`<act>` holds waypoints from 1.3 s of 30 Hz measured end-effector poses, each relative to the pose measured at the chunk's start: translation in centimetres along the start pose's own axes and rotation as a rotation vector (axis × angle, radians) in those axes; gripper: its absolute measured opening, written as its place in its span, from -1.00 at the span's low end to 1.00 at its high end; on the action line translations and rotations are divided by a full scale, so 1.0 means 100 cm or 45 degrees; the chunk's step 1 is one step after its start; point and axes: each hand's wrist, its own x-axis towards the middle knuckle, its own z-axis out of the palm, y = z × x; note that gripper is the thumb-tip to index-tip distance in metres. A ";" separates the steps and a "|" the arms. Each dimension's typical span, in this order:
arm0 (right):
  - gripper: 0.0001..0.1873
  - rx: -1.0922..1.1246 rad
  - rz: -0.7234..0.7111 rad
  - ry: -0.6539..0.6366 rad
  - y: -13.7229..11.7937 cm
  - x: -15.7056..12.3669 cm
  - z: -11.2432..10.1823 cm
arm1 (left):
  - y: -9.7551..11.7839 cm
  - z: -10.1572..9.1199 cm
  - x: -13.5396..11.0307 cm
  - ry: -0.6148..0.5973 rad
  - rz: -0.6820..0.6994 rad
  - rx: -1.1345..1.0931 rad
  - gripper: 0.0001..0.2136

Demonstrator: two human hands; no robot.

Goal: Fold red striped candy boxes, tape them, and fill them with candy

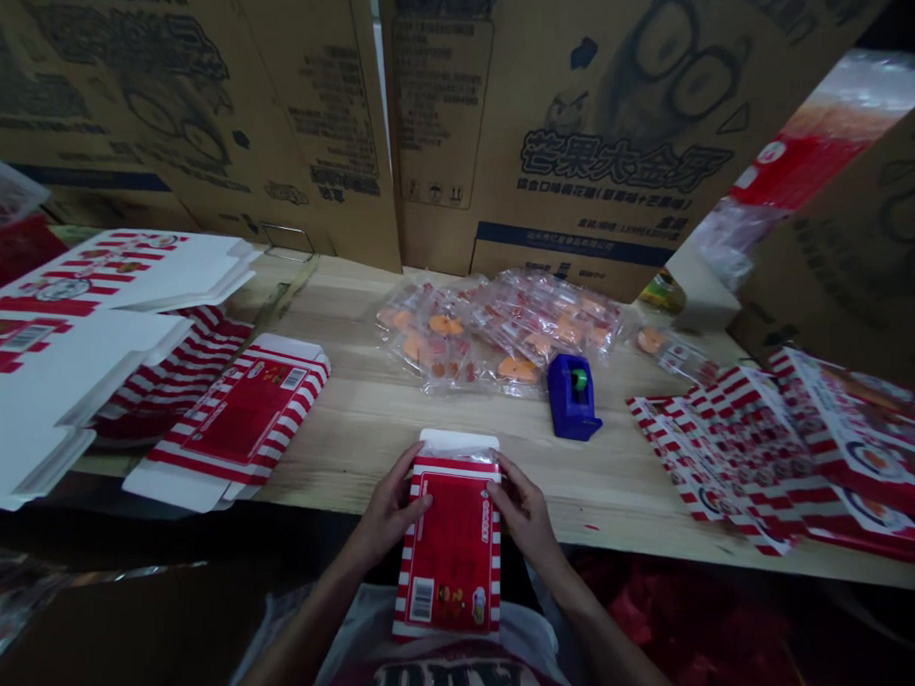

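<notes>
Between my two hands is a red-and-white striped carton (454, 548), its white end flap (459, 440) pointing away from me and a clear plastic edge showing at that opening. My left hand (392, 505) grips its left side, thumb on the front panel. On the opposite side my right hand (523, 501) holds it the same way. The carton's lower end reaches over the table edge toward my body. Beyond it lies a pile of clear plastic packets (502, 326) with orange pieces inside. A blue tape dispenser (571, 397) with green tape stands right of the carton.
Flat striped cartons (239, 416) and stacks of white-and-red carton blanks (75, 366) lie at left. More striped cartons (761, 447) overlap at right. Large brown cardboard boxes (570, 119) wall off the back of the wooden table (328, 307). One packet (675, 353) lies apart.
</notes>
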 end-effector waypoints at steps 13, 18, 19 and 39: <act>-0.86 0.008 -0.166 0.045 -0.017 0.009 0.020 | 0.013 -0.002 0.013 0.293 0.168 0.101 -0.71; -0.74 0.025 -0.090 -0.078 -0.021 0.017 0.024 | 0.009 -0.006 0.011 0.472 0.102 0.006 -0.76; -0.81 -0.013 -0.122 -0.125 -0.023 0.017 0.023 | 0.010 -0.008 0.010 0.455 0.126 0.044 -0.73; -0.82 -0.429 -0.066 -0.399 -0.069 0.049 0.019 | 0.051 -0.046 0.026 -0.019 0.033 0.321 -0.77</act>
